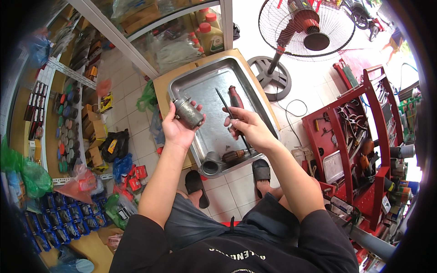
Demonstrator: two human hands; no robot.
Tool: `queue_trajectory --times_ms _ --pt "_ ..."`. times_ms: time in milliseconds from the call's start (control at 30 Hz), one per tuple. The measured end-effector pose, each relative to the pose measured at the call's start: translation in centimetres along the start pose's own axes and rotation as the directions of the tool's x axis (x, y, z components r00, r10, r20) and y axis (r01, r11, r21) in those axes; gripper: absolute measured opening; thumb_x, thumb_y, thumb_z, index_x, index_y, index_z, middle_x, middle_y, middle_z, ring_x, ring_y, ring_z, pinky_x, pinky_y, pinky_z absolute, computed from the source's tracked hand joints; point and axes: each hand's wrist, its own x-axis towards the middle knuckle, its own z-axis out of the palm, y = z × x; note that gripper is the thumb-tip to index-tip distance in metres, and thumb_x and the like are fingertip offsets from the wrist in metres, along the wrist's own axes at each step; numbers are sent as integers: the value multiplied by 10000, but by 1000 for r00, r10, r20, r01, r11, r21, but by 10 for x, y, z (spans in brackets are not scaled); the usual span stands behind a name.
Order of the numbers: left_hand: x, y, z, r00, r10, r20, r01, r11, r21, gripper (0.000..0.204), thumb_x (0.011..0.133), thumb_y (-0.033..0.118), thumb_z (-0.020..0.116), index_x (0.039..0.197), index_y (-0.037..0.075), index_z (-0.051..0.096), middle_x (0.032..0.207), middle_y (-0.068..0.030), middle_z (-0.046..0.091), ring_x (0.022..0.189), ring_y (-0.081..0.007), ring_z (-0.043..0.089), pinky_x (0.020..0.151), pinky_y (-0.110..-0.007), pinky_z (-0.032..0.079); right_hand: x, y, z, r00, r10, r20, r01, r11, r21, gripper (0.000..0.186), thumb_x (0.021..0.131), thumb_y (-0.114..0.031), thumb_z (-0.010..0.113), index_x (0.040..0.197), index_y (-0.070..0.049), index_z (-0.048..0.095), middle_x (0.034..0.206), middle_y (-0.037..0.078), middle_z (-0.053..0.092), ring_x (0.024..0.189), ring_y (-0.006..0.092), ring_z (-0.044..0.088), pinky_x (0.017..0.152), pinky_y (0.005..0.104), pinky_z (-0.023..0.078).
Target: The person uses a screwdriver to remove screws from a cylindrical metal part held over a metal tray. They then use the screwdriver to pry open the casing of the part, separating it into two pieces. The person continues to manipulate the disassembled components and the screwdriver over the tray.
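Observation:
My left hand (177, 132) is closed around a grey metal cylinder with a narrower end (188, 113), which looks like a small motor. It is held above the left side of a metal tray (200, 84). A long, thin dark rod (221, 96) is gripped in my right hand (249, 128), slanting down toward the tray's near right corner. Just beyond those fingers lies a tool with a red handle (235, 97), partly hidden by the hand. At the tray's near end sit a hollow grey metal housing (211, 164) and a copper-wound armature (233, 156).
The tray rests on cardboard (163, 86). A standing fan (307, 29) is beyond it, and a red tool rack (334, 136) stands at right. Stocked shelves (68, 91) line the left; a glass cabinet (168, 43) is at the back. My sandalled feet flank the tray's near end.

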Motion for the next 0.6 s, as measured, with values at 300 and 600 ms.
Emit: queue_trajectory --times_ms 300,600 --pt "-12 1 15 973 105 206 -118 992 53 457 1013 335 613 1337 17 557 1274 -196 626 1270 -405 556 1060 -571 478 -3 -1 8 996 53 -70 -66 976 -208 424 1037 -165 610 1435 -21 573 912 56 712 573 83 523 522 251 439" --pt "-7 4 3 970 -48 239 93 980 -179 627 993 446 600 1343 -63 499 1272 -249 597 1292 -419 524 1084 -516 465 -15 -13 26 990 112 81 -90 966 -241 475 1087 -208 537 1526 -41 469 806 11 614 605 57 497 524 210 379"
